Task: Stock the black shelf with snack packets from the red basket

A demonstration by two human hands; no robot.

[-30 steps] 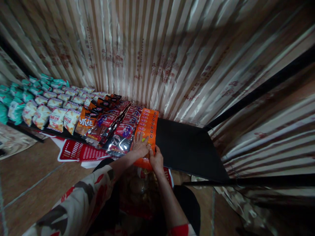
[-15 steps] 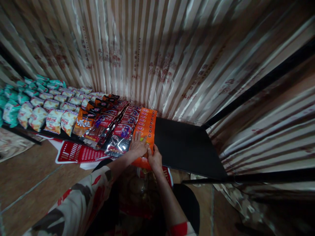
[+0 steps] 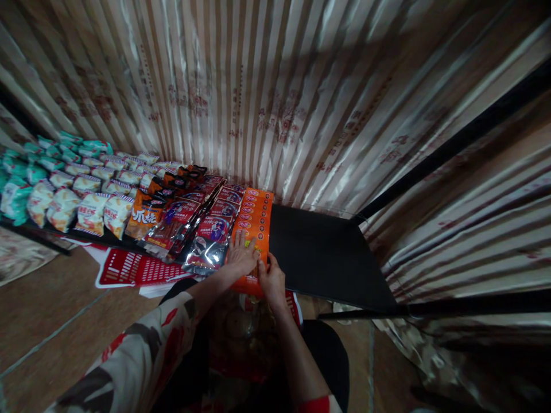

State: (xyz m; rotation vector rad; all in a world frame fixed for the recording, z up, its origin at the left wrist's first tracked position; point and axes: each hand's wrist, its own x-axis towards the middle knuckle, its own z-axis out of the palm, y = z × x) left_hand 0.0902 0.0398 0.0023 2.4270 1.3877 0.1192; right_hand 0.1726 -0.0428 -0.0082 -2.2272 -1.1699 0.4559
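Observation:
A column of overlapping orange snack packets lies on the black shelf. Flat on the front part of that column rests my left hand, fingers stretched out and a little apart. My right hand is closed at the column's front right edge, thumb on top and bent fingers along the side. The lower ends of the packets are partly covered by both hands. Just to the left are dark red packets with clear fronts, laid in overlapping rows.
Further left stand orange-and-black bags, white snack bags and green bags. Beneath the shelf are red baskets. A striped curtain hangs behind, and a black post slants up at the right.
The view has shifted slightly. Both hands stay at the orange packets in almost the same pose.

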